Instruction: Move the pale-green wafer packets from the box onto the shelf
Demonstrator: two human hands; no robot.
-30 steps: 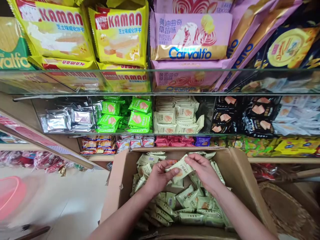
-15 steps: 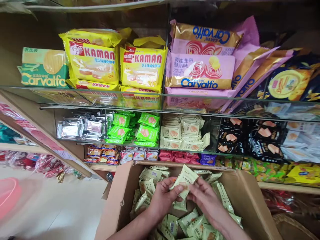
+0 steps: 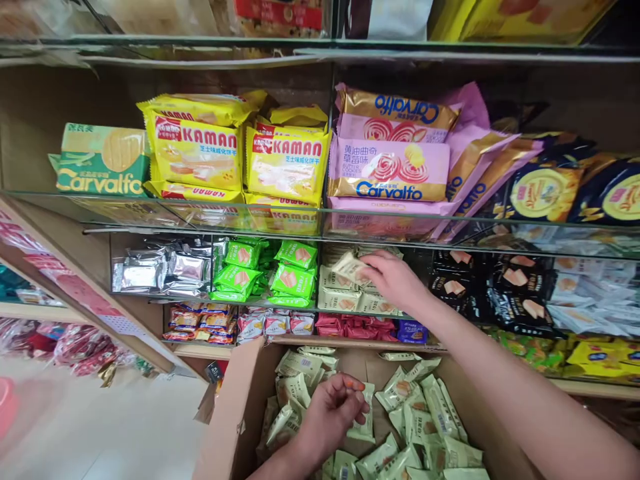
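My right hand (image 3: 393, 277) reaches to the lower glass shelf, its fingers closed on a small cream-coloured cake packet (image 3: 350, 268). The packet is tilted over the stacked cream packets (image 3: 345, 301) of the same kind in that compartment. Lower down, my left hand (image 3: 336, 410) hovers over an open cardboard box (image 3: 231, 407), fingers curled in and thumb close to the forefinger, with nothing visible in them. Many pale cake packets (image 3: 437, 407) lie loose in the box. One single packet (image 3: 367, 417) rests just beyond my left fingertips, partly hidden by them.
Bright green packets (image 3: 295, 280) and silver packets (image 3: 187, 267) fill compartments to the left; black packets (image 3: 515, 277) are to the right. Yellow wafer bags (image 3: 200, 143) and pink cookie bags (image 3: 390, 167) stand above. The shelf's glass front edge (image 3: 280, 227) runs across the compartments.
My right hand has moved up from the box to the shelf with the packet that both hands held. My left hand has let go and stays over the box. The view has tilted up.
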